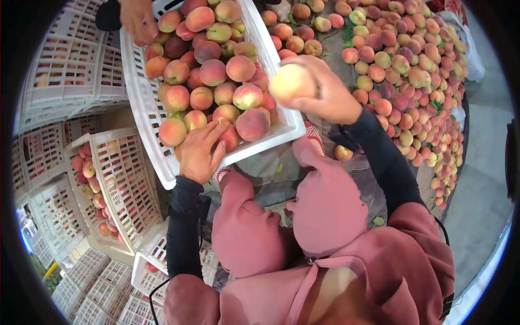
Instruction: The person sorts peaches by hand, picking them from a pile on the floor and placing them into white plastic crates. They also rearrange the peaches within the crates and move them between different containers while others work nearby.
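Note:
My right hand [327,89] is wrapped round a pale yellow peach [293,84], held up just past the right rim of a white plastic crate [287,131]. The crate holds many red and yellow peaches [212,72]. Inside its near end, my left hand [201,151] rests with bent fingers against a red peach [229,138]; I cannot make out whether it grips that fruit or only touches it. Another person's hand [138,21] reaches over the crate's far left corner.
A large heap of loose peaches [403,65] covers the ground on the right. White crates [116,181] with peaches stand on the left, and several more crates [95,295] are stacked at lower left. One peach [343,153] lies beside my right foot.

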`<state>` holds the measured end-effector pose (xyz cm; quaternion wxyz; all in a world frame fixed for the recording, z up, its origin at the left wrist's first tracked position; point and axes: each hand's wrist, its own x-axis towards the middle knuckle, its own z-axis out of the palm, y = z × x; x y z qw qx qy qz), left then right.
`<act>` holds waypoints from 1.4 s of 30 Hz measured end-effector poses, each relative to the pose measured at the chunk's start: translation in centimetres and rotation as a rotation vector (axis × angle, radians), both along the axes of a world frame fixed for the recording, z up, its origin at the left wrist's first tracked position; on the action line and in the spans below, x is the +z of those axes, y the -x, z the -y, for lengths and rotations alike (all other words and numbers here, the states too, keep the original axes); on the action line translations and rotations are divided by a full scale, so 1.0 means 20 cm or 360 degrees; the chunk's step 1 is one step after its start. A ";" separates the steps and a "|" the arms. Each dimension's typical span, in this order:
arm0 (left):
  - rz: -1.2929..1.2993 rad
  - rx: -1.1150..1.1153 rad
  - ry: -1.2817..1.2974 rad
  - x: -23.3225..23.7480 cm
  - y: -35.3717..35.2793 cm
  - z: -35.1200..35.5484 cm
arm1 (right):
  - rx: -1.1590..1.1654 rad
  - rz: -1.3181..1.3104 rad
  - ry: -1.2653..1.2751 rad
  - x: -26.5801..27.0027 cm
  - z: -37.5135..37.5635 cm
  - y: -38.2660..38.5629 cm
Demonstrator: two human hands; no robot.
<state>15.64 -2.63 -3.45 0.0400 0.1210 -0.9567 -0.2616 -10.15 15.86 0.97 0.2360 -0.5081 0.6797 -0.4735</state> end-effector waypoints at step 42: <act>0.0050 -0.0009 0.0145 0.03 0.04 -0.02 | -0.1192 0.0922 -0.0023 -0.43 -0.68 0.46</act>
